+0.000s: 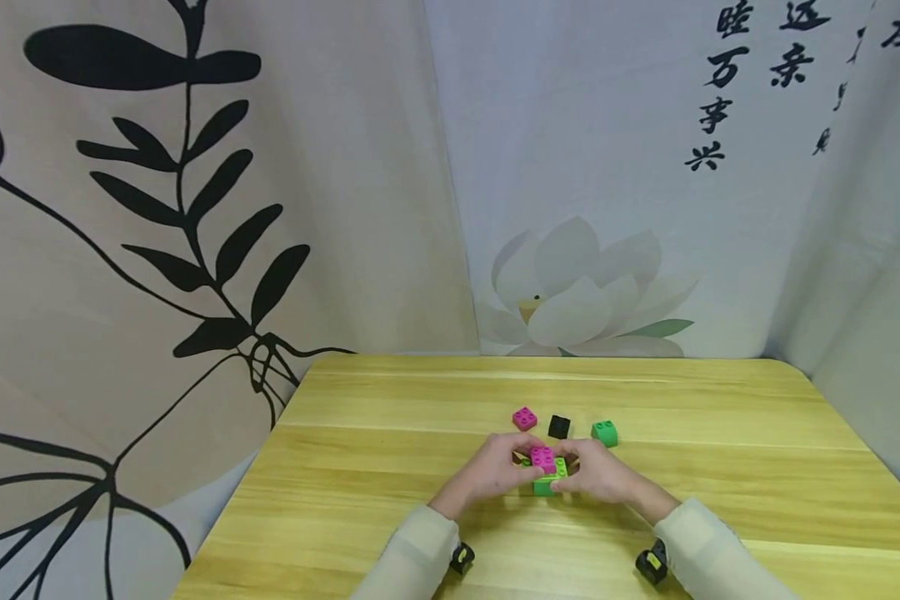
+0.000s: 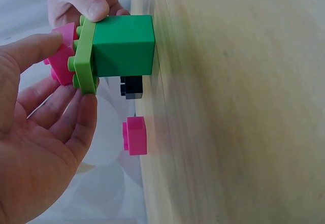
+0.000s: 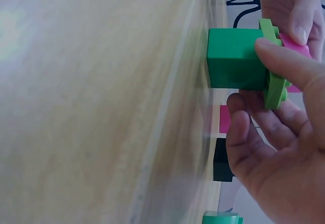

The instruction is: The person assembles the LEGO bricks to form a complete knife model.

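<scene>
A small stack of toy building bricks stands on the table between the two hands. At its bottom is a green brick [image 2: 124, 46], with a wider light green plate [image 2: 87, 59] over it and a pink brick [image 1: 543, 459] on top. My left hand [image 1: 497, 467] pinches the pink brick, the thumb on its near side. Its other fingers reach behind the stack, partly hidden. From the right, my right hand [image 1: 598, 472] holds the light green plate, its thumb lying across the edge where plate and green brick meet. In the left wrist view the pink brick looks tilted against the plate.
Behind the stack lie a second pink brick [image 1: 524, 418], a black brick [image 1: 558, 427] and another green brick [image 1: 604, 432] with a rounded side. The wooden table [image 1: 720, 450] ends at a printed curtain [image 1: 375, 208] at the back.
</scene>
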A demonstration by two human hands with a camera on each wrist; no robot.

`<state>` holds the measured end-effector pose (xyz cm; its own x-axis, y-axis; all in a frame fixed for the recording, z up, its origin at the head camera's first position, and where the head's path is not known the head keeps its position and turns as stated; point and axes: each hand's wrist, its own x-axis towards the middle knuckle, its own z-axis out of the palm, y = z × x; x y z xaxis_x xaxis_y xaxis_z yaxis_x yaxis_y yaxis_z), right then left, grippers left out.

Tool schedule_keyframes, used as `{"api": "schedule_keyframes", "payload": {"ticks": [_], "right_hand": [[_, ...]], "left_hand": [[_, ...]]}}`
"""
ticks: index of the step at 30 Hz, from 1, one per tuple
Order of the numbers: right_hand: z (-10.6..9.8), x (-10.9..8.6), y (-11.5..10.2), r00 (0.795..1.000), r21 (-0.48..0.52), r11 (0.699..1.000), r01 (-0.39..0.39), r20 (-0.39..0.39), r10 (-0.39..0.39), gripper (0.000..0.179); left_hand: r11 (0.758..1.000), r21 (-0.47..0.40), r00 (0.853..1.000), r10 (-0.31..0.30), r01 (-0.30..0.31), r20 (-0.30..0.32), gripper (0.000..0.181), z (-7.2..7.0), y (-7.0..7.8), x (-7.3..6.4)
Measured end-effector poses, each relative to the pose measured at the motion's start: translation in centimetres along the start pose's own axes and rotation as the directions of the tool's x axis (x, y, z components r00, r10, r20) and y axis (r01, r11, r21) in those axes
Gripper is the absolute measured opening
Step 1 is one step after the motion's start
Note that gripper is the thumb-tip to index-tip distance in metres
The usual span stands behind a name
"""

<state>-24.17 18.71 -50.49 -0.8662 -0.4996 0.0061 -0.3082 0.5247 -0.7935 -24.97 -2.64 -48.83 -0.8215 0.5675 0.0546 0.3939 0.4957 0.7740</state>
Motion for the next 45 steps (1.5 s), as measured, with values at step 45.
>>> {"api": "schedule_keyframes", "payload": {"ticks": [45], "right_hand": [[-0.18,0.23,-0.25,1.000,-0.025,0.999,0.028,0.012,-0.027,0.032]], "left_hand": [[0.980,0.189,0.997,0.062,-0.068,0.038,0.033,-0.07,-0.17,0.23]]}}
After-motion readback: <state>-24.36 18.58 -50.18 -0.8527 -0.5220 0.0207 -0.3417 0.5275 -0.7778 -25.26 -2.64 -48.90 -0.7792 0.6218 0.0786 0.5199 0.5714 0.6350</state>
